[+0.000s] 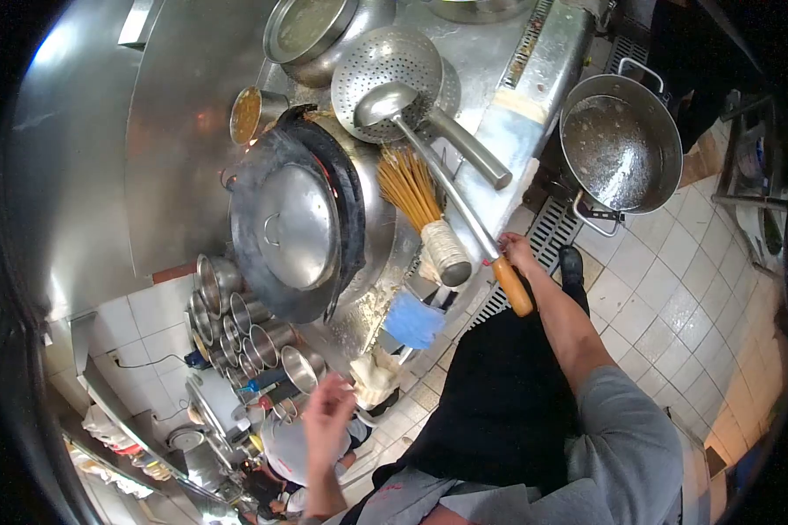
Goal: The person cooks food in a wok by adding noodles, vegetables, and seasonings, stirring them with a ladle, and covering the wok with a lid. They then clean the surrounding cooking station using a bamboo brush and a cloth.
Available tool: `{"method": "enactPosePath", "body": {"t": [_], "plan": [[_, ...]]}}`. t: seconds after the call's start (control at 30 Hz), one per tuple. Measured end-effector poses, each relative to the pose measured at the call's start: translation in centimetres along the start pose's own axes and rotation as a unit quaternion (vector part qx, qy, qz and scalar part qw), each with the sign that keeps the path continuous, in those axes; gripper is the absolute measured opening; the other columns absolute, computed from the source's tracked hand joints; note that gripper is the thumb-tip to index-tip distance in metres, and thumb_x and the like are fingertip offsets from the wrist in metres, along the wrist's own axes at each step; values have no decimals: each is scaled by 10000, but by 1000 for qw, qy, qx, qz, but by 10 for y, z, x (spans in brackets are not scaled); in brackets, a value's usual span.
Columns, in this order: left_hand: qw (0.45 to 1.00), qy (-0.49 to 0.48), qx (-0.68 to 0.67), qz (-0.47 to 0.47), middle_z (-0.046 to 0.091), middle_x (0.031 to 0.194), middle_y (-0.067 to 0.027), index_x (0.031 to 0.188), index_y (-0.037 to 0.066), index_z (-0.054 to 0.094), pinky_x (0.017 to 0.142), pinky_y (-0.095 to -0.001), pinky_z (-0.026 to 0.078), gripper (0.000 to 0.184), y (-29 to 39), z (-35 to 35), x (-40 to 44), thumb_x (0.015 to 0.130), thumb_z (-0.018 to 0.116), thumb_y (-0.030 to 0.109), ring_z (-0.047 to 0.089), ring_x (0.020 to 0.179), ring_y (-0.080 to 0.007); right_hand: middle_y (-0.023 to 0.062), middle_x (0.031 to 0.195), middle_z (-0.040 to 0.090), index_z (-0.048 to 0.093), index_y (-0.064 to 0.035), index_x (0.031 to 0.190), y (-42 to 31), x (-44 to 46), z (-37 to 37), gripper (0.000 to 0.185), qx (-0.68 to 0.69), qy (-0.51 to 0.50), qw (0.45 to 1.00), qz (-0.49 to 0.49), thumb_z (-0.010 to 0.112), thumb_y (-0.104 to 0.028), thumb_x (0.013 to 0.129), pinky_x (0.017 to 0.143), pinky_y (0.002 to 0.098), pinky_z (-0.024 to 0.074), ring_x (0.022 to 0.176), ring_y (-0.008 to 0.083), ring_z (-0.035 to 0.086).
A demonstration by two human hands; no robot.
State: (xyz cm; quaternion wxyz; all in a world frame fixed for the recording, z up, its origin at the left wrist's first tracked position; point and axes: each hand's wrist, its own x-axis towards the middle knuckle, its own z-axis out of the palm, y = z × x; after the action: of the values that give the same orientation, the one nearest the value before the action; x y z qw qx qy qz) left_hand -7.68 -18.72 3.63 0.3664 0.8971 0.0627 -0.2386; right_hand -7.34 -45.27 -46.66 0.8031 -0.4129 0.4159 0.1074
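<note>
My right hand (518,252) is at the stove's front edge, beside the ladle's wooden handle. Its fingers are curled closed, and what they hold, if anything, is hidden. The ladle (451,188) rests with its bowl on a perforated strainer (385,74). Next to them lies a bamboo wok brush (425,214) with a wrapped handle. My left hand (327,416) is raised, smeared by motion, near a cream cloth (375,378); its finger state is unclear. A wok (276,276) stands on the burner with a domed metal lid (296,227) in it.
Flames show around the burner ring (346,188). A large pot (622,144) of liquid stands at right. Behind the wok are a small pot of brown sauce (247,115) and a larger pot (311,31). A blue cloth (414,319) hangs at the edge. Several metal containers (271,341) and another person (298,446) are at left.
</note>
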Motion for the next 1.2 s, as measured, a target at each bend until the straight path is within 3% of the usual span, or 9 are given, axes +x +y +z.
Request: {"method": "enactPosePath", "body": {"t": [0.07,0.13,0.2,0.3,0.4,0.43,0.57,1.2], "plan": [[994,-49,99,-22,631,1086,-106,1289,8,495,737,-283,519,515,-37,39,-27,831,703,118,631,870,-159,45,784,640,594,-77,1071,-5,-1,0,202,-4,-3,999,45,505,-227,970,540,309,515,607,138,602],[963,-81,257,-19,621,1108,-171,1300,10,481,748,-325,525,546,-68,77,-55,832,705,179,648,877,-237,49,785,644,589,-92,1038,7,11,-8,186,-21,-30,999,31,459,-211,976,530,335,527,621,150,621],[944,-124,304,-24,604,1152,-210,1306,14,472,772,-361,524,559,-112,100,-79,835,700,209,647,918,-308,50,781,641,585,-90,1016,5,11,-8,168,-44,-31,998,41,441,-167,974,529,339,530,622,151,623],[954,-169,198,-148,605,1172,-225,1299,23,474,781,-370,529,541,-180,121,-117,839,692,205,651,969,-323,57,777,640,566,-68,966,-8,-1,-10,156,-104,-42,994,15,413,-99,965,512,332,535,618,140,625],[950,-165,173,-203,620,1144,-223,1307,43,464,770,-377,536,540,-206,135,-149,843,687,206,665,928,-322,61,762,641,567,-70,932,-14,1,-11,170,-110,-51,992,40,402,-93,967,484,307,529,601,138,617],[956,-161,165,-183,634,1115,-215,1320,59,451,751,-361,540,555,-213,139,-159,843,688,213,680,880,-297,61,759,641,570,-71,926,-16,1,-12,175,-113,-59,991,42,401,-93,968,480,306,529,596,138,614],[910,-175,270,-262,621,1134,-213,1328,55,440,748,-346,536,573,-224,164,-190,836,693,207,685,846,-274,66,752,643,582,-68,905,-19,3,-12,181,-149,-63,986,43,408,-75,955,480,310,536,583,138,609],[906,-167,213,-326,601,1154,-222,1330,51,437,757,-346,532,579,-224,200,-208,832,693,200,675,867,-281,57,780,667,551,-56,937,-14,1,-12,127,-113,-65,991,39,433,-96,959,482,290,515,600,120,609]]}}
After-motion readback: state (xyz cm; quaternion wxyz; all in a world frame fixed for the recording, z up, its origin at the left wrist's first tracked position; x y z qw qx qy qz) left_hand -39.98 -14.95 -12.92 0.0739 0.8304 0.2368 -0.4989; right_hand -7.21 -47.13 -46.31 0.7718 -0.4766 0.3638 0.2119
